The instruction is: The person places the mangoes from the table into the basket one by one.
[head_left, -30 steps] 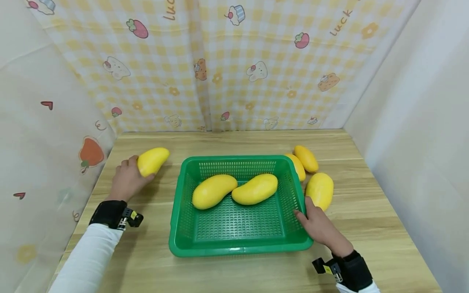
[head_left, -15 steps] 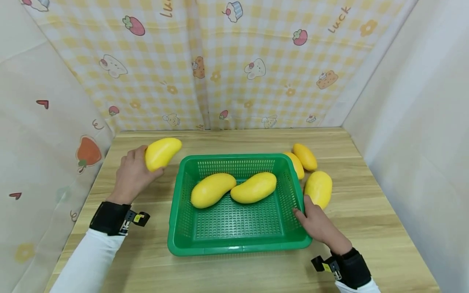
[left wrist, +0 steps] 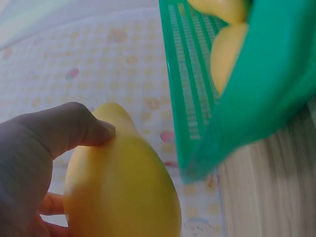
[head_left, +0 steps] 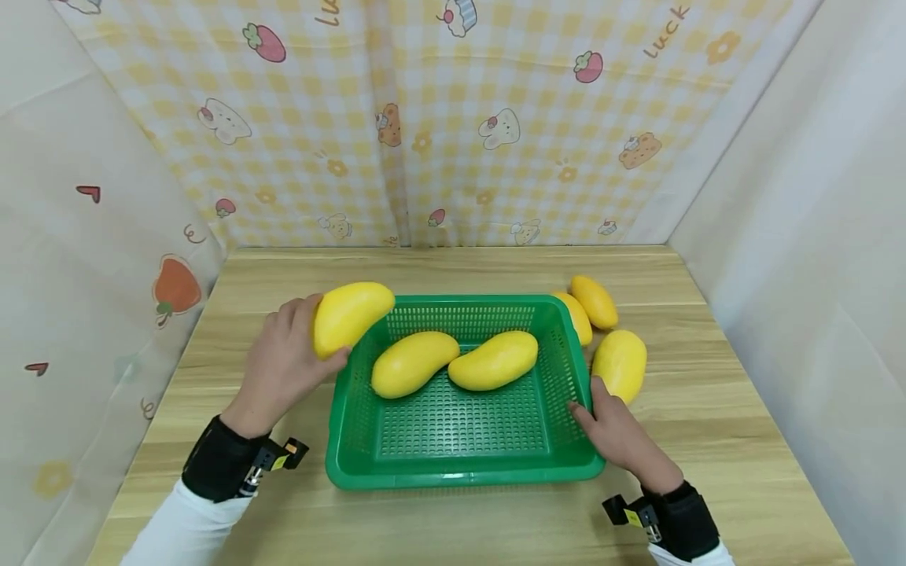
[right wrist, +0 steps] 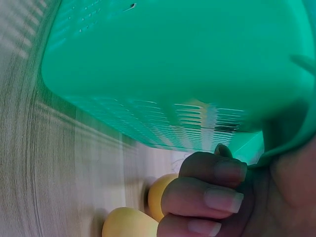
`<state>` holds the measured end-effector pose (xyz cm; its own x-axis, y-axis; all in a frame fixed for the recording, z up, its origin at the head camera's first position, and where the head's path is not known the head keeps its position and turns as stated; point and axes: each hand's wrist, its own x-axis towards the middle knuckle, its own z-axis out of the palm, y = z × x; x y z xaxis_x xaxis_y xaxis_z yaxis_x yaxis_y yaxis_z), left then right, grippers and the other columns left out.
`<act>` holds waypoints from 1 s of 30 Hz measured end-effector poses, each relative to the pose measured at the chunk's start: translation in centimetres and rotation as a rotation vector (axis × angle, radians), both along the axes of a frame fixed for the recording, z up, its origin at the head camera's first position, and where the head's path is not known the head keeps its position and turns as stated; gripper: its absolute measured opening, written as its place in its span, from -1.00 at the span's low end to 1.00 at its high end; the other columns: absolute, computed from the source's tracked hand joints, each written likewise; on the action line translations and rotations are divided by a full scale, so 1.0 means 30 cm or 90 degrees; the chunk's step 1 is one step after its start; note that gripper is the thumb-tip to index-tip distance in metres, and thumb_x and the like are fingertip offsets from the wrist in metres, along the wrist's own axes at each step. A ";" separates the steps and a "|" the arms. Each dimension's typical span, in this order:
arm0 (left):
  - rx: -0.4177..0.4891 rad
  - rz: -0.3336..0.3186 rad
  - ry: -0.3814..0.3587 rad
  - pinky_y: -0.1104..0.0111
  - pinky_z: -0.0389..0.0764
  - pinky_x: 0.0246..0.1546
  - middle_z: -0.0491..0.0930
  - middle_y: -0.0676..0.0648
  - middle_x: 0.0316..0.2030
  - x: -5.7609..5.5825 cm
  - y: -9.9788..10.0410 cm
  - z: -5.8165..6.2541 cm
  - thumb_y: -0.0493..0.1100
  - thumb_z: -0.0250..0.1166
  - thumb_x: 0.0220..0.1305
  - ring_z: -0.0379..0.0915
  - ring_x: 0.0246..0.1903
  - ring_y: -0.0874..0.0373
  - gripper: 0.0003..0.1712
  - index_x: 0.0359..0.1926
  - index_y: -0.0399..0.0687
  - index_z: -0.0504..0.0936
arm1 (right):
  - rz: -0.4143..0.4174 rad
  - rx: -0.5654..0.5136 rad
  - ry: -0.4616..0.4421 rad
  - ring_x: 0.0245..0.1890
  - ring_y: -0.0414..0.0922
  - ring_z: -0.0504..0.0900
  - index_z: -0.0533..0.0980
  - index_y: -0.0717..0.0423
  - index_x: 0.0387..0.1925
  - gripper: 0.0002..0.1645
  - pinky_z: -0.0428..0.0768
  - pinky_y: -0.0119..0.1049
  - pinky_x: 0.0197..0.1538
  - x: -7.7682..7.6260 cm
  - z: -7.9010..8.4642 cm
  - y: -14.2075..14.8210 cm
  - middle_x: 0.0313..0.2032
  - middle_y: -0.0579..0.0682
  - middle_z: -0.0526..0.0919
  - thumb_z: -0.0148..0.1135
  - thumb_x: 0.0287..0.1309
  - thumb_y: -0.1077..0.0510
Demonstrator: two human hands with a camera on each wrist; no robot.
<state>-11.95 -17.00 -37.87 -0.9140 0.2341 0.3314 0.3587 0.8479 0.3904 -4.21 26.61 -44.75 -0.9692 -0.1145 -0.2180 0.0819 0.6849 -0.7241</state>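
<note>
My left hand (head_left: 286, 358) grips a yellow mango (head_left: 348, 316), thumb on one side and fingers on the other, raised at the back left corner of a green plastic basket (head_left: 463, 478). In the left wrist view the held mango (left wrist: 123, 187) appears large beside the basket wall. Two mangoes lie inside the basket, a left one (head_left: 414, 365) and a right one (head_left: 493, 362), their ends meeting. At the basket's right rim my right hand (head_left: 623, 440) holds on; in the right wrist view its fingers (right wrist: 202, 195) curl under the rim, outside the slotted wall.
Right of the basket lie three more yellow fruits: a large mango (head_left: 620, 365), a smaller orange-yellow one (head_left: 594, 302) and another (head_left: 575, 317) partly behind the rim. Patterned cloth (head_left: 453, 157) hangs behind the wooden table (head_left: 495, 527), with pale cloth at both sides.
My left hand has carried the mango up and rightward from the table's left side to the basket's back left corner. The right hand keeps its hold on the rim.
</note>
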 end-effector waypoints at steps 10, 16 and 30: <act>-0.019 -0.055 -0.018 -0.05 0.52 -0.27 0.42 -0.43 0.01 0.085 0.077 0.007 -0.03 0.51 -0.10 0.39 -0.12 -0.27 -0.04 0.24 -0.45 0.30 | 0.009 0.002 0.003 -0.40 -0.15 0.59 0.19 0.31 0.08 -0.62 0.57 -0.29 -0.39 0.001 0.007 0.001 -0.26 0.16 0.58 -0.01 0.40 0.14; -0.014 -0.084 -0.056 -0.02 0.53 -0.24 0.41 -0.40 0.04 0.104 0.123 0.006 -0.02 0.49 -0.06 0.38 -0.09 -0.22 -0.05 0.26 -0.42 0.28 | 0.008 0.006 -0.001 -0.38 -0.13 0.59 0.18 0.32 0.09 -0.61 0.56 -0.27 -0.37 0.003 0.017 0.001 -0.25 0.17 0.58 -0.02 0.40 0.16; -0.024 -0.157 -0.090 0.09 0.50 -0.19 0.41 -0.35 0.04 0.104 0.227 -0.031 -0.02 0.52 -0.08 0.35 -0.12 -0.16 -0.06 0.25 -0.35 0.30 | 0.006 -0.001 -0.004 -0.36 -0.12 0.61 0.17 0.32 0.12 -0.58 0.58 -0.27 -0.36 0.001 0.013 0.000 -0.21 0.19 0.59 -0.01 0.40 0.16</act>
<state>-8.82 -10.19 -38.81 -0.8642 0.4650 0.1924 0.5007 0.7562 0.4213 -4.17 26.62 -44.36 -0.9668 -0.1233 -0.2237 0.0804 0.6844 -0.7246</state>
